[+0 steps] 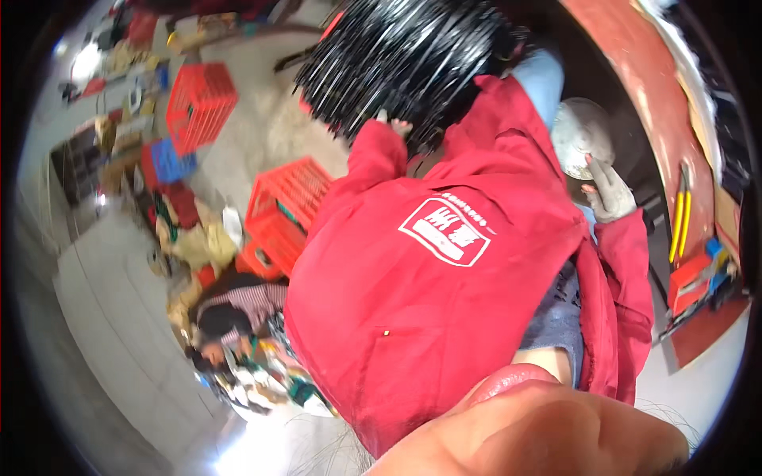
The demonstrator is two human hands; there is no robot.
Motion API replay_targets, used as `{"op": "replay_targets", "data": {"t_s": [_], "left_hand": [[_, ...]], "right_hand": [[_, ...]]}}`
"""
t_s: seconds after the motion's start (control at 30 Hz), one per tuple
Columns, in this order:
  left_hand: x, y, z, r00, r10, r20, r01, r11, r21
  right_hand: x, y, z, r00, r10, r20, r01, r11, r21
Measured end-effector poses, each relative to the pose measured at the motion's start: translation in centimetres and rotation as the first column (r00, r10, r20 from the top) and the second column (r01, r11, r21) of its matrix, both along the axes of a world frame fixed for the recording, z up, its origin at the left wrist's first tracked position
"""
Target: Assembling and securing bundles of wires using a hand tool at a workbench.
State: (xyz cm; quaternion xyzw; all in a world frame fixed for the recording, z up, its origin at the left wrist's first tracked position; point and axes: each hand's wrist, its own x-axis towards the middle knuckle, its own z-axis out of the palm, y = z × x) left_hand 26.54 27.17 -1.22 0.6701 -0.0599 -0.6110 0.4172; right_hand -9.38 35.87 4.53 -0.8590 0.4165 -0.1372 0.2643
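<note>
A large bundle of shiny black, thin rod-like pieces point(397, 59) lies at the top of the view, in front of my body. My left hand point(395, 124), in a pale glove with bare fingertips, is at the bundle's near edge. Its fingers look curled; what they hold, if anything, is too small to make out. My right hand point(611, 194), in a greyish glove with fingertips bare, is raised beside a round, shallow metal dish point(583, 135). Its fingers stretch out, with the thumb apart, and nothing shows between them.
To the right, yellow-handled pliers point(679, 214) lie on a reddish-brown surface point(619, 40) near a small red box point(689, 282). Red plastic crates point(202, 103) stand on the floor to the left. Another person point(238, 313) is at the lower left beside a cluttered heap.
</note>
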Motion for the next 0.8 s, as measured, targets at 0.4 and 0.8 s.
{"op": "replay_targets", "data": {"t_s": [0.4,0.8], "left_hand": [[-17.0,-11.1,6.3,0.545,-0.787,0.289,0.733,0.279,-0.621],[-30.3,-24.6,-1.3,0.401,-0.056,0.915,0.902,0.199,-0.383]], "right_hand": [[-8.8,-15.3,0.7,0.451,-0.864,0.225,0.892,0.440,-0.100],[-5.9,-24.1,-1.8,0.267,-0.943,-0.197,0.963,0.270,0.013]]}}
